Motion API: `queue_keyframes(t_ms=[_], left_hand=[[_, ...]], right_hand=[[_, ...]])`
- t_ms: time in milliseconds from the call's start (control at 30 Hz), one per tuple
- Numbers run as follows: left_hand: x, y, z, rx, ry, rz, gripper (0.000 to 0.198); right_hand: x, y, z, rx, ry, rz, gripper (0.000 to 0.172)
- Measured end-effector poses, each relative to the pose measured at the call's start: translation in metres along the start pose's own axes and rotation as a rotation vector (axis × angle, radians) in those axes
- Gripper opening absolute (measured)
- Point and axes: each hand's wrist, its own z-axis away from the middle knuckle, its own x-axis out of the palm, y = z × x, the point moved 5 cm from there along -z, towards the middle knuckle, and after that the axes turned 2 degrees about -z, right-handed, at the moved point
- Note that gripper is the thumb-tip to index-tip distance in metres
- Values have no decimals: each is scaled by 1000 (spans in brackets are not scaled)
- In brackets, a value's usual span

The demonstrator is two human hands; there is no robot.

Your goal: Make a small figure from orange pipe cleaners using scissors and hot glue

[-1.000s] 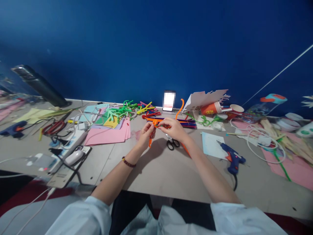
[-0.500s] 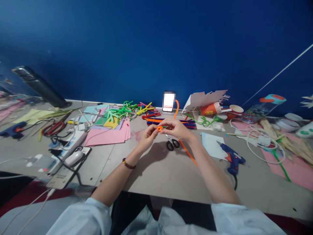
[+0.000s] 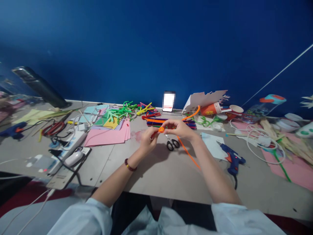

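Observation:
Between the fingertips of both hands is an orange pipe cleaner [image 3: 161,129], its held part curled into a small coil. My left hand [image 3: 149,138] pinches the coil from the left, fingers closed. From the right, my right hand [image 3: 179,129] grips it with thumb and fingers. One long orange end sticks out up and to the right behind the right hand; another orange length runs down to the right past the forearm. Black-handled scissors [image 3: 173,144] lie on the table just below the hands. A bundle of dark pipe cleaners [image 3: 190,123] lies behind them, partly covered.
A lit phone [image 3: 169,101] leans on the blue wall. Pink paper [image 3: 107,134] and green pipe-cleaner shapes [image 3: 116,114] lie to the left, beside a power strip [image 3: 70,150]. On the right are a blue glue gun [image 3: 232,157], paper cups [image 3: 210,108] and a white cable [image 3: 249,143].
The upper orange end has swung from nearly upright to a slant toward the right. My left hand has turned and shifted slightly; the coil has moved a little right.

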Motion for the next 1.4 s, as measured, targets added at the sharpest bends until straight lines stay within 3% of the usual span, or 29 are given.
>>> queue_keyframes(t_ms=[233, 567, 700, 833, 1000, 1100, 1233, 1333, 1400], left_hand=[[0, 0, -1, -58, 34, 86, 11], [1, 0, -1, -40, 18, 89, 15], [3, -7, -3, -118, 38, 160, 22], [8, -21, -5, -298, 14, 333, 30], [18, -32, -2, -505, -95, 621, 35], [22, -32, 1, -589, -110, 720, 37], [26, -31, 3, -669, -101, 847, 34], [26, -32, 3, -702, -88, 955, 26], [26, -33, 2, -718, -86, 1012, 22]], right_hand=[[4, -2, -3, -116, 28, 105, 26], [2, 1, -6, -152, 41, 72, 23], [3, 2, -6, -116, 66, 102, 21], [-4, -9, -2, -148, 173, 216, 20], [-25, -35, 14, -222, 357, 305, 21], [-37, -44, 22, -176, 447, 369, 21], [-46, -45, 34, -71, 467, 503, 20], [-52, -37, 64, 23, 498, 672, 19], [-57, -21, 101, 139, 558, 782, 19]])
